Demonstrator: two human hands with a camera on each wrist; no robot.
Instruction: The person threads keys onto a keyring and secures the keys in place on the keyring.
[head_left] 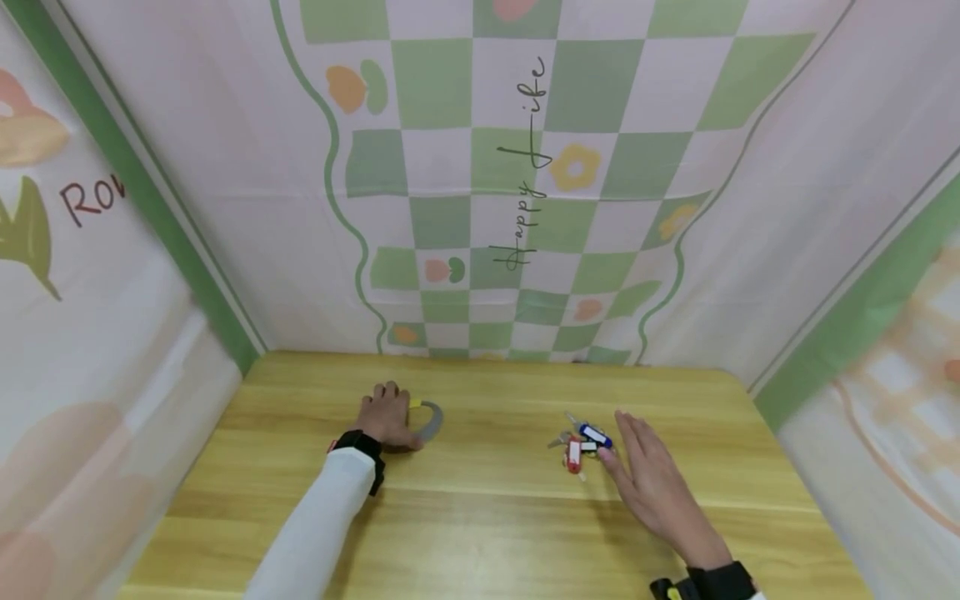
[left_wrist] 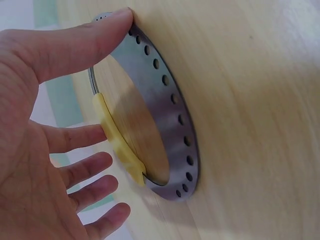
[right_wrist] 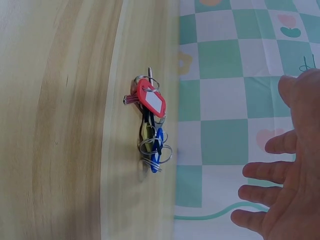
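In the head view my left hand (head_left: 386,418) is at the left of the table beside a curved grey metal ring (head_left: 432,421). The left wrist view shows this ring as a flat plate with a row of holes (left_wrist: 172,100) and a yellow sleeve (left_wrist: 120,142). The thumb rests over one end of the plate, and the index fingertip meets the sleeve; the other fingers are spread apart from it. At the right lies a small heap of keys with red (head_left: 573,456), blue (head_left: 596,435) and black tags. My right hand (head_left: 654,482) hovers beside them, fingers straight, holding nothing.
The wooden table (head_left: 480,533) carries the ring and the keys some way apart. A checkered green and white curtain (head_left: 510,208) hangs behind its back edge, with more printed cloth (head_left: 127,350) on both sides. Both wrists wear black straps (head_left: 363,450).
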